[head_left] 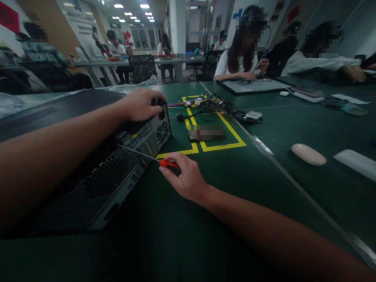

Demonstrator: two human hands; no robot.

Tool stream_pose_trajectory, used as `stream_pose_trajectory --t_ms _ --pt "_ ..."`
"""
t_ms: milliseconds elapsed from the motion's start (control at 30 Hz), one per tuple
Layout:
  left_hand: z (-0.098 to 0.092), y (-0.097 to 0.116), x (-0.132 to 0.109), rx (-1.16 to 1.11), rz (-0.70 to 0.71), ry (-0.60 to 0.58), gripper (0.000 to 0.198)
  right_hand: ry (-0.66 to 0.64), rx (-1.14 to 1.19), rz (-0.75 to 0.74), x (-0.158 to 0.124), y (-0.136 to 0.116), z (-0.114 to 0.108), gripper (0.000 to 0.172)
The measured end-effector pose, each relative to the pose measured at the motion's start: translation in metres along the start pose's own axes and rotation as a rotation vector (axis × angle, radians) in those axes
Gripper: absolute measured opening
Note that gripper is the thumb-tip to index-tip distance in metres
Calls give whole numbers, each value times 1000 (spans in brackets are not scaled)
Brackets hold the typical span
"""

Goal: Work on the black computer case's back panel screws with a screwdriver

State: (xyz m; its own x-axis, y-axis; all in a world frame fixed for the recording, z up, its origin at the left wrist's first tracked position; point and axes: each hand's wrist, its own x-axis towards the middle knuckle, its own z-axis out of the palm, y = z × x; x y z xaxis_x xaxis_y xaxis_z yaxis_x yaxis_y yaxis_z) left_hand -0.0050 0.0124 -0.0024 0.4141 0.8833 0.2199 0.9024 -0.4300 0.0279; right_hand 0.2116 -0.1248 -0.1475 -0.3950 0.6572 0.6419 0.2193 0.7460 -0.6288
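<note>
A black desktop computer case (73,199) lies on the table at the left, its metal back panel with round fan grille (162,132) angled towards the right. Over its top edge, near the far corner, my left hand (142,105) is curled and grips the case. A small dark round thing shows between its fingers; I cannot make out what it is. My right hand (188,178) is closed around the red and black handle of a screwdriver (169,166). Its thin shaft points left, with the tip at the case's back panel; what the tip touches is too dark to tell.
Bundled cables (216,105) lie beyond the case by yellow tape marks (223,148). A blurred-out flat object (207,133) sits on the tape. To the right are a pale oval mouse (308,154) and a white object (357,163). A co-worker (241,58) works at a flat panel (255,85) opposite.
</note>
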Motion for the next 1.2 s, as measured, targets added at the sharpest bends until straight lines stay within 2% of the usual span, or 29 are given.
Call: stream_pose_trajectory --t_ms 1200 --pt "-1 3 -1 -2 -20 -8 60 -26 -7 17 0 0 -1 22"
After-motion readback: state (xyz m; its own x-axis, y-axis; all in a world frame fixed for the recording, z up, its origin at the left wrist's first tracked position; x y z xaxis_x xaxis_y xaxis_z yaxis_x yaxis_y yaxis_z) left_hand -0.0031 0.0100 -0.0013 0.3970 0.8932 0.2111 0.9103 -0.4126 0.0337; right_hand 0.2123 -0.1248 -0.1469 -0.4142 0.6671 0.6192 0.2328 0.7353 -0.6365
